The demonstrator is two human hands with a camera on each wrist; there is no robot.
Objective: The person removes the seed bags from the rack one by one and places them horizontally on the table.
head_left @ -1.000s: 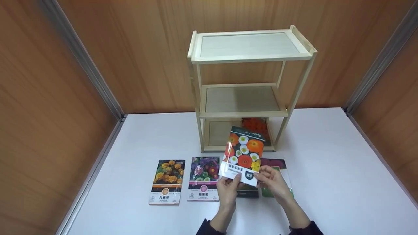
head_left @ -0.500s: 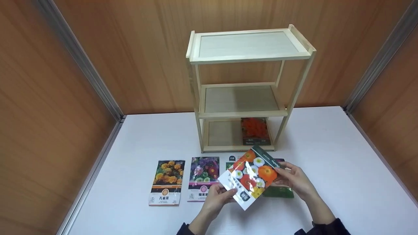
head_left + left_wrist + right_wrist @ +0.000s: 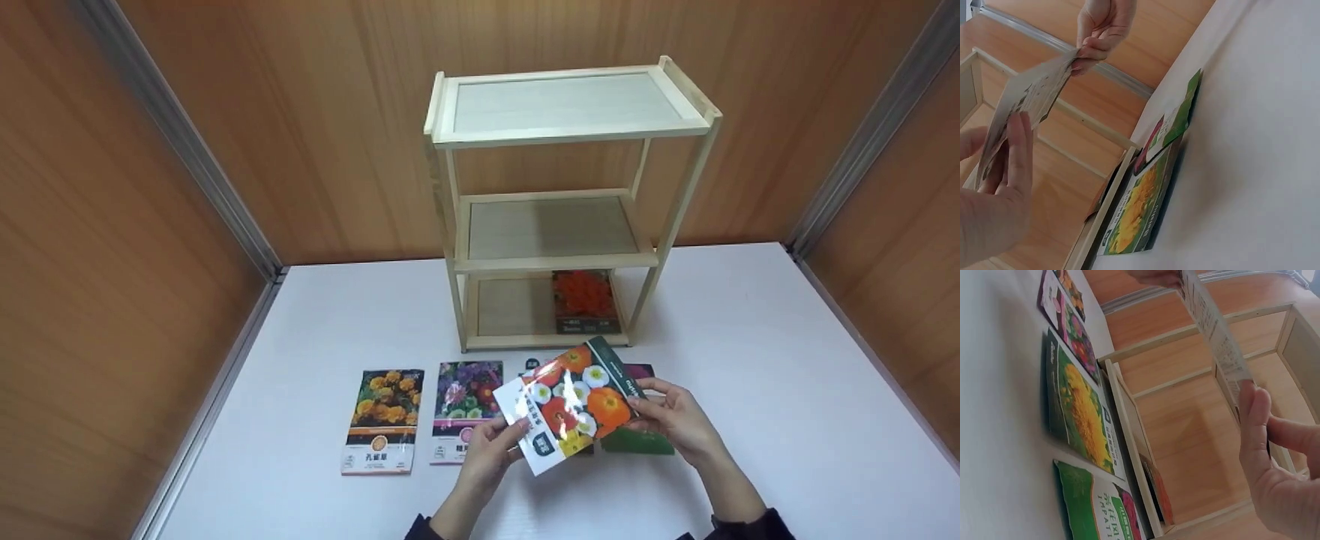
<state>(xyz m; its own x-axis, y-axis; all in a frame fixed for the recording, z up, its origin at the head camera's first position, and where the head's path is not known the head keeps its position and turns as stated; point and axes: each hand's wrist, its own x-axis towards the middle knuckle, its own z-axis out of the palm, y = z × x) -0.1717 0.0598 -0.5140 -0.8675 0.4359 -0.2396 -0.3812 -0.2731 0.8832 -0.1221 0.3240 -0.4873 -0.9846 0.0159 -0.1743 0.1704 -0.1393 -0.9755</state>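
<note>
Both hands hold a seed packet (image 3: 577,401) with orange and white flowers, tilted above the table in front of the wooden shelf. My left hand (image 3: 484,459) pinches its white lettered end, thumb on the printed face. At the dark green end, my right hand (image 3: 679,420) pinches the edge. The left wrist view shows the packet's back (image 3: 1033,95) between the two hands. Underneath, partly hidden in the head view, lie a yellow-flower packet (image 3: 1086,419) and a green-and-white packet (image 3: 1086,500).
Left of the hands lie an orange marigold packet (image 3: 382,420) and a purple-flower packet (image 3: 469,397). A three-tier wooden shelf (image 3: 555,262) stands behind. On its bottom tier, at the right, lies a red-flower packet (image 3: 585,300). Wood-grain panels (image 3: 337,150) enclose the table.
The right hand has shifted from the packet's lower edge to its dark green end. The packet has turned clockwise and lowered, uncovering the red-flower packet on the shelf.
</note>
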